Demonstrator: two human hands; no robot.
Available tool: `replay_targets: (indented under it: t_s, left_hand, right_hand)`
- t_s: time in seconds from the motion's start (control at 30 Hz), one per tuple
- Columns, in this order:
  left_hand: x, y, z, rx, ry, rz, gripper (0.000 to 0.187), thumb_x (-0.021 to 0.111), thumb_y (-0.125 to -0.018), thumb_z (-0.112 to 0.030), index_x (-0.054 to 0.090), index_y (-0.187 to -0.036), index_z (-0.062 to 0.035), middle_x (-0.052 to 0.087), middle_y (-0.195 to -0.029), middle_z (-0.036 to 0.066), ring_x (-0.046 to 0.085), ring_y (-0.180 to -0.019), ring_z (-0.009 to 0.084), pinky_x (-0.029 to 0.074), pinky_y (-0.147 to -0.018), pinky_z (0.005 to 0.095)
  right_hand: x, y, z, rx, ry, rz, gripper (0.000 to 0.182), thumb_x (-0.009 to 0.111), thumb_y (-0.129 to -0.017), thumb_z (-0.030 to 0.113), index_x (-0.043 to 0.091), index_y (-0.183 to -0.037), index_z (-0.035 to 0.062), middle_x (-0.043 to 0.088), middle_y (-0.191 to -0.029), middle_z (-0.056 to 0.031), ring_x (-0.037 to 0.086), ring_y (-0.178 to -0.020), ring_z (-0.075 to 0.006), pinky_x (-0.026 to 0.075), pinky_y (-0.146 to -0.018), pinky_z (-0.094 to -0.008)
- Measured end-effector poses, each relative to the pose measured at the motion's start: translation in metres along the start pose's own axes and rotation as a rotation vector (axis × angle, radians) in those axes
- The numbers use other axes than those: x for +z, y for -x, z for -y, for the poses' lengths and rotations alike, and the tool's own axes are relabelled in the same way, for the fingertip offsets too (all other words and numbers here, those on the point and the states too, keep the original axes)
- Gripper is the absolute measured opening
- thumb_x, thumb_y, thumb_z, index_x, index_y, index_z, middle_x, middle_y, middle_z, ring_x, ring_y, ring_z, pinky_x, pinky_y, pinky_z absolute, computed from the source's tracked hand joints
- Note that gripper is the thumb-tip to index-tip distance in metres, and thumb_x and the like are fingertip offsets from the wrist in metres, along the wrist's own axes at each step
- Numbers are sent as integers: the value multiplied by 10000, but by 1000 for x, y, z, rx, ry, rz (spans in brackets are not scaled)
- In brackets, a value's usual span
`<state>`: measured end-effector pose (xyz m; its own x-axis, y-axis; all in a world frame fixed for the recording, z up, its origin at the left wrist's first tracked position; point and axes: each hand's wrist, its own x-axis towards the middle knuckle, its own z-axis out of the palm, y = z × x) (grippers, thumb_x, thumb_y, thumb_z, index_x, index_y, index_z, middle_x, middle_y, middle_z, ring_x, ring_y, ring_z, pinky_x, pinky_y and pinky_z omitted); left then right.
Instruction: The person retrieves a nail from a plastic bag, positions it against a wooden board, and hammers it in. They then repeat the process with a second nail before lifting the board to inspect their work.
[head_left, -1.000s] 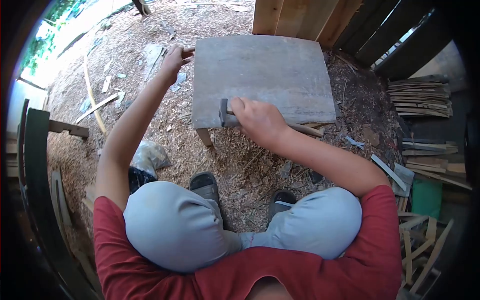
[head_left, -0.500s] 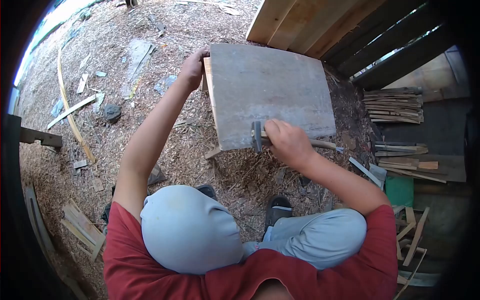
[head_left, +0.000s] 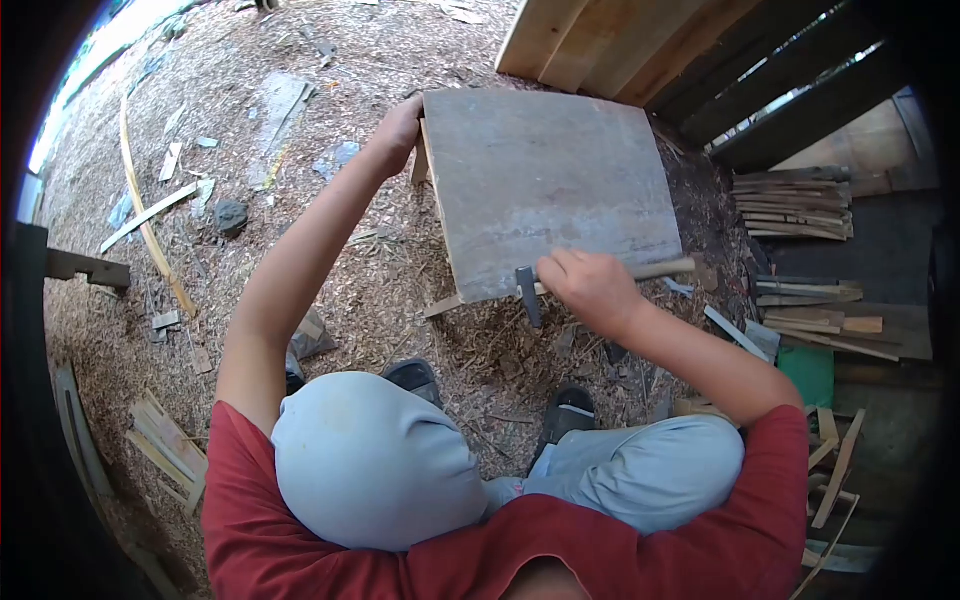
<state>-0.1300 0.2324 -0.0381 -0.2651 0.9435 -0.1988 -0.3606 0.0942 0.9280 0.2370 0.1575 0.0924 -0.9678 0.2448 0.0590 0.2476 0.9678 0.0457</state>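
Head view, hammer [head_left: 529,297]: its head now angles lower past the board [head_left: 550,185]'s near edge, perhaps between strokes; contact unclear.
Right hand [head_left: 592,285]: fingers wrapped round the handle [head_left: 665,269].
Board: over wood shavings [head_left: 380,275], underside hidden.
Left hand [head_left: 402,128]: by the far-left corner, fingers out of sight, cannot tell their grip.

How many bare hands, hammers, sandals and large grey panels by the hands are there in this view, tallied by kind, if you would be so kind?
Left hand and right hand: 2
Hammer: 1
Left sandal and right sandal: 2
Large grey panel: 1
Total: 6
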Motion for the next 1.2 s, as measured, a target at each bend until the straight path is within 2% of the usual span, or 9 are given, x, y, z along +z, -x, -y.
replay_targets:
  t_s: [0.33, 0.4, 0.43, 0.47, 0.67, 0.77, 1.0, 1.07, 1.2]
  left_hand:
    - [16, -9, -20, -70, 81, 22, 378, 442, -1120, -153, 693, -1310, 56, 753, -1211, 150, 713, -1120, 244, 566, -1006, 392]
    - [18, -7, -22, -101, 29, 31, 381, 439, -1116, -146, 691, -1302, 69, 757, -1201, 154, 722, -1116, 250, 572, -1002, 395]
    - [23, -4, -24, -69, 19, 12, 381, 429, -1114, -137, 687, -1294, 77, 758, -1190, 158, 728, -1105, 253, 588, -976, 404]
    - [28, -1, -26, -36, 10, -7, 381, 419, -1112, -127, 683, -1286, 85, 759, -1178, 162, 735, -1094, 255, 603, -950, 414]
    - [41, 8, -22, 11, 108, -155, 376, 412, -1116, -139, 665, -1238, 111, 742, -1154, 200, 755, -986, 270, 650, -794, 426]
    - [27, -2, -13, -2, 128, -191, 363, 403, -1110, -139, 666, -1188, 99, 734, -1138, 204, 757, -939, 284, 658, -785, 422]
    - [49, 17, -34, -14, 155, -216, 387, 401, -1107, -156, 646, -1235, 114, 733, -1109, 214, 748, -926, 280, 661, -818, 456]
    - [39, 9, -28, -39, 202, -88, 385, 404, -1105, -139, 666, -1242, 107, 743, -1154, 223, 764, -937, 300, 663, -804, 440]
    - [48, 21, -37, 17, 114, -82, 388, 404, -1097, -104, 662, -1264, 134, 751, -1139, 239, 773, -971, 307, 669, -836, 451]
  right_hand:
    - [0, 28, 25, 147, -271, 38, 153, 742, -832, 143, 625, -922, 105, 640, -814, -76, 724, -764, -279, 577, -605, -419]
    - [11, 32, 37, 289, -613, -6, 186, 761, -863, 168, 671, -997, 77, 662, -835, -117, 720, -786, -332, 573, -648, -461]
    - [26, 31, 44, 337, -743, -84, 233, 676, -1063, 280, 705, -1062, 48, 693, -863, -110, 700, -758, -280, 556, -681, -422]
    - [39, 30, 55, 339, -752, -82, 233, 676, -1063, 280, 705, -1062, 48, 693, -863, -110, 700, -758, -280, 556, -681, -422]
    - [65, -14, 131, 1222, -1486, -312, 372, 683, -1095, 389, 637, -967, 43, 546, -732, 32, 491, -684, -90, 431, -613, -320]
    - [100, -28, 158, 1302, -1541, -563, 428, 722, -1064, 434, 617, -922, 44, 555, -758, 43, 513, -706, -78, 446, -626, -313]
    - [77, -61, 159, 1348, -1676, -655, 394, 763, -1043, 396, 681, -1027, 10, 651, -863, -8, 573, -772, -92, 485, -671, -315]
    - [82, -61, 158, 1252, -1631, -642, 395, 761, -1050, 349, 587, -773, 127, 541, -673, 62, 464, -538, -42, 363, -485, -272]
    - [60, -54, 149, 1185, -1541, -484, 342, 746, -1056, 371, 720, -926, 55, 547, -689, 78, 458, -566, -56, 394, -530, -288]
